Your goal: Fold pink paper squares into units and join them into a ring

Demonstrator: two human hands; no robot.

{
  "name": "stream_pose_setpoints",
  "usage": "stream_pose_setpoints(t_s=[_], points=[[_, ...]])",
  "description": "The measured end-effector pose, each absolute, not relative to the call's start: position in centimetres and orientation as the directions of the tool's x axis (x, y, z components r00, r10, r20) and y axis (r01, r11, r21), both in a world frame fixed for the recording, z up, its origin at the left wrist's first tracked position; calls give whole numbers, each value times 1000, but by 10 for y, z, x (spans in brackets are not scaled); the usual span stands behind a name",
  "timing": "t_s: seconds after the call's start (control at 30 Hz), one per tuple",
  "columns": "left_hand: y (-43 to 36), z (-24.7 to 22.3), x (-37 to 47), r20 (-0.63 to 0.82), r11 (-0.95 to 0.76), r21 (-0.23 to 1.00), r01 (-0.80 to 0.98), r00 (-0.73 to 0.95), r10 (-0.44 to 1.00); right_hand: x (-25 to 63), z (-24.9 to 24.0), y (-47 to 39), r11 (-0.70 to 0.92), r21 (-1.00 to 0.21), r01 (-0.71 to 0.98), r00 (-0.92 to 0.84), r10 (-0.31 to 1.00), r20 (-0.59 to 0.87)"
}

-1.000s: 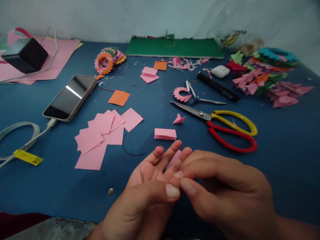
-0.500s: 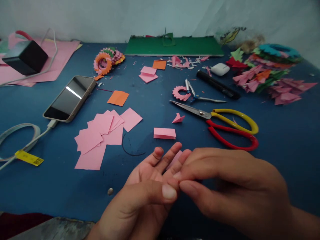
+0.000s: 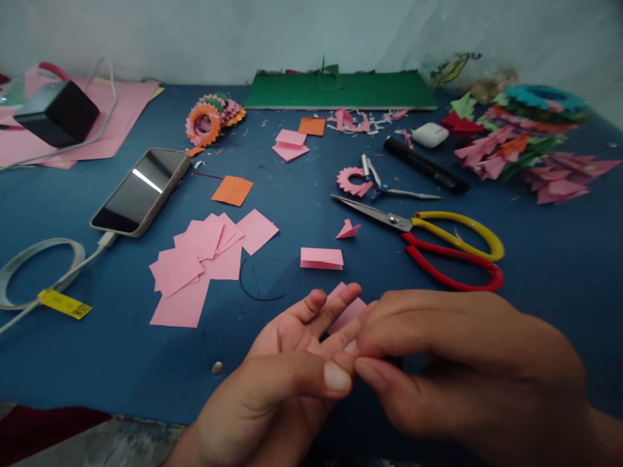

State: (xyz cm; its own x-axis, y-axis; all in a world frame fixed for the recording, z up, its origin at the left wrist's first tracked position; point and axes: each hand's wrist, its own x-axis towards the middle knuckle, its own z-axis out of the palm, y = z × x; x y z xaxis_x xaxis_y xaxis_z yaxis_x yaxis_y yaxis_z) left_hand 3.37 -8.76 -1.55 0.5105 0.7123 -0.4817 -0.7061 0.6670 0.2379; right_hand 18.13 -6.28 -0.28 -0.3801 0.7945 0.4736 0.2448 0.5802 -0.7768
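My left hand (image 3: 292, 370) is palm up at the lower middle, its thumb pressed to the index finger and the other fingers spread. Fingertips of my right hand (image 3: 452, 363) pinch together right against that thumb and finger; what they hold, if anything, is hidden. Behind the fingers lies a pink paper (image 3: 346, 310), partly covered. Just beyond are a folded pink strip (image 3: 322, 258) and a small folded pink piece (image 3: 348, 229). Several pink paper squares (image 3: 182, 272) overlap to the left.
Scissors (image 3: 438, 237) lie right of centre, below a black pen (image 3: 426, 165) and small metal clippers (image 3: 389, 192). A phone (image 3: 141, 191) with a cable is at left, near a tape roll (image 3: 12, 266). Folded paper pieces (image 3: 525, 143) pile up at back right.
Both hands have shifted slightly right and down, still touching at the fingertips. More of the pink paper behind the fingers shows. The whole view has moved a little.
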Motion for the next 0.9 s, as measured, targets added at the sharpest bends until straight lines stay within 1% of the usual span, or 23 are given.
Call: stream_pose_setpoints(t_s=[0.13, 0.3, 0.43, 0.57, 0.73, 0.8, 0.9], points=[[-88, -15, 33, -462, 659, 206, -723, 522, 717, 184, -7, -66, 579, -781, 234, -368, 796, 480], [-89, -15, 33, -472, 650, 192, -735, 512, 718, 185, -8, -66, 561, -782, 272, -391, 807, 442], [-89, -17, 34, -442, 586, 162, -794, 472, 763, 183, -11, -65, 583, -772, 255, -361, 798, 483], [-88, -19, 32, -430, 555, 105, -825, 466, 773, 184, -13, -65, 666, -706, 241, -411, 729, 548], [-88, -22, 31, -397, 571, 103, -815, 492, 775, 189, -11, -64, 761, -542, 357, -515, 644, 565], [-87, -23, 31, -381, 572, 95, -814, 501, 777, 190, -11, -64, 770, -513, 380, -527, 636, 564], [-87, -23, 31, -371, 581, 88, -809, 515, 773, 190, -10, -65, 767, -510, 388, -511, 640, 574]])
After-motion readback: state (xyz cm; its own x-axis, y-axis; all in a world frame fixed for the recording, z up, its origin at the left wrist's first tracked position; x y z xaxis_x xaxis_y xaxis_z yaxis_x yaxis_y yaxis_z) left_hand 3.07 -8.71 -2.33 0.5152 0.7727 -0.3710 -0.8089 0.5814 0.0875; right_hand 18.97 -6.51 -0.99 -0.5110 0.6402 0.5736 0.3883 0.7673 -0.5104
